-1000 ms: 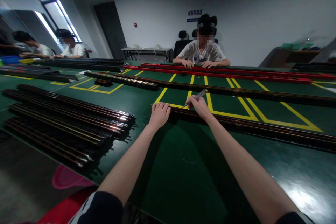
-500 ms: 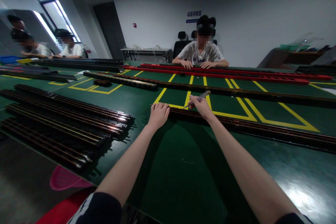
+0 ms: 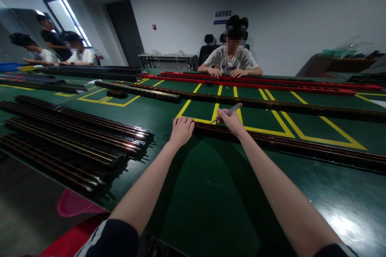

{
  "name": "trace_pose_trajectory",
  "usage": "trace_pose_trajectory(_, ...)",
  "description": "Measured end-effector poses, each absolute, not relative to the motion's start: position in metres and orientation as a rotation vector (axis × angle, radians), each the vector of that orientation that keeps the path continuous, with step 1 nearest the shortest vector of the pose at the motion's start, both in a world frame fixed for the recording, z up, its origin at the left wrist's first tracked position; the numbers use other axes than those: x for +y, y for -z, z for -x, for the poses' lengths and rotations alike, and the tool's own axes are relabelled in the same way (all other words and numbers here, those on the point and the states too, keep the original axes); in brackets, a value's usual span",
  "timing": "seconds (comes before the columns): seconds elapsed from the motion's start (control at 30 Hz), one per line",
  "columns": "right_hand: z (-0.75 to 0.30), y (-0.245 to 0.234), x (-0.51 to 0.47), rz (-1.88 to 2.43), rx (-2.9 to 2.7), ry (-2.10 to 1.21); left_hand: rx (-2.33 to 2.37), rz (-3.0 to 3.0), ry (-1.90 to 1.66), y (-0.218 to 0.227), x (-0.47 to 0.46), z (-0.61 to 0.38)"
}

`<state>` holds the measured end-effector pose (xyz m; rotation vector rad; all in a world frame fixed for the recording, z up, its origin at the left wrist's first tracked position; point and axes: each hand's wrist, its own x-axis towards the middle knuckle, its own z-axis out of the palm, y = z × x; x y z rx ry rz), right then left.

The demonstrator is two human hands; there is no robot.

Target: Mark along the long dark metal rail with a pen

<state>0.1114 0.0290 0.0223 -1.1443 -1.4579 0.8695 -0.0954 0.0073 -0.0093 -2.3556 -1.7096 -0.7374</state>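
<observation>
A long dark rail (image 3: pixel 289 145) with copper-coloured strips lies across the green table in front of me. My left hand (image 3: pixel 182 129) is closed over its left end, fingers curled across the top. In my right hand (image 3: pixel 229 122) is a screwdriver (image 3: pixel 233 108) with a clear handle, held at a slant like a pen. Its thin shaft points down and left, and the tip meets or nearly meets the rail just right of my left hand. The exact contact is too small to make out.
Several similar rails (image 3: pixel 69 136) lie on the left of the table (image 3: pixel 208 204). Another long rail (image 3: pixel 271 106) runs beyond my hands, before red bars (image 3: pixel 271 84). A co-worker (image 3: pixel 232 58) sits opposite, with others at back left. A pink basket (image 3: pixel 72 204) is below the table edge.
My hands and the screwdriver stay almost in place over the rail. At the far left, a person in dark clothing now stands further right, behind the seated people.
</observation>
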Motion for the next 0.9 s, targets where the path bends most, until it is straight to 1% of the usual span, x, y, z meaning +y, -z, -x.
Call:
trace_pose_trajectory(0.47,-0.1111,-0.0257,0.0252,1.189,-1.433,-0.763,-1.706,2.363,0.730,0.0086,0.0074,0.0958)
trace_pose_trajectory(0.9,-0.1140,-0.0245,0.0249,1.187,-1.425,-0.754,-1.716,2.372,0.753,0.0085,0.0073,0.0959)
